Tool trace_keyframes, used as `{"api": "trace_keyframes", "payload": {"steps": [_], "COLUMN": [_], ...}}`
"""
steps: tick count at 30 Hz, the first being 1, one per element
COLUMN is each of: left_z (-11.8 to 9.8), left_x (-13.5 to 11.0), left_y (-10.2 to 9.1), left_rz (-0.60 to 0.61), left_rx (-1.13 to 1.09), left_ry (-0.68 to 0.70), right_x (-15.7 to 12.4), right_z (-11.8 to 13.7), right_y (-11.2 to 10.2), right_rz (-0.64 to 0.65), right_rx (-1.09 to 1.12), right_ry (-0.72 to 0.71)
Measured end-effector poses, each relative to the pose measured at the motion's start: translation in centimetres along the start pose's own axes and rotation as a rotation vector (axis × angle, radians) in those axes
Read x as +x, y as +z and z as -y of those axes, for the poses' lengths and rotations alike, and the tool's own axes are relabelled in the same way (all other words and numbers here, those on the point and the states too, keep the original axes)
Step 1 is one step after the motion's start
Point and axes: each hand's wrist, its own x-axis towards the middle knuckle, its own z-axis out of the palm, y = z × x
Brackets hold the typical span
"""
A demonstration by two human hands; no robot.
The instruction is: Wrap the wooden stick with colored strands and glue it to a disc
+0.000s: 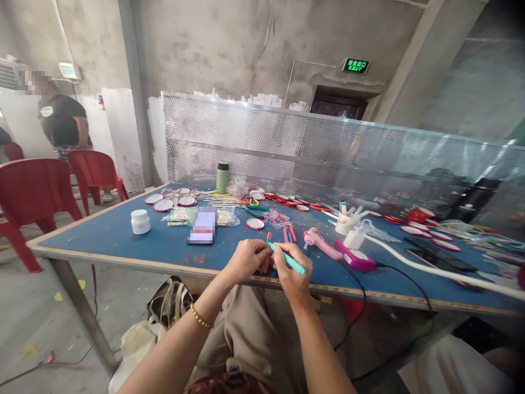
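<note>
Both my hands meet at the near edge of the blue table (123,241). My right hand (293,268) grips a teal pen-like tool (289,260), its tip pointing left toward my left hand (247,259). My left hand is closed in a pinch on something small that I cannot make out. A gold bracelet (200,317) circles my left wrist. Red and teal sticks (287,234) lie just beyond my hands.
Round red-rimmed discs (170,201), a white jar (140,221), a green bottle (222,178), a pink glue gun (322,243), a magenta device (356,259) with a black cable and phones (441,254) cover the table. A perforated metal screen (328,153) backs it. Red chairs (33,197) and a standing person (61,123) are at left.
</note>
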Motion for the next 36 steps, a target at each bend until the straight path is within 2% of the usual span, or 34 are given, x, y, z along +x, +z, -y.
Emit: {"api": "trace_keyframes", "payload": {"steps": [36], "left_z": [0.13], "left_x": [0.06], "left_y": [0.09], "left_rz": [-0.007], "left_rx": [-0.001], "left_ry": [0.007], "right_x": [-0.05], "right_z": [-0.32], "right_y": [0.12], "right_rz": [-0.010], "right_rx": [0.014], "right_ry": [0.003]}}
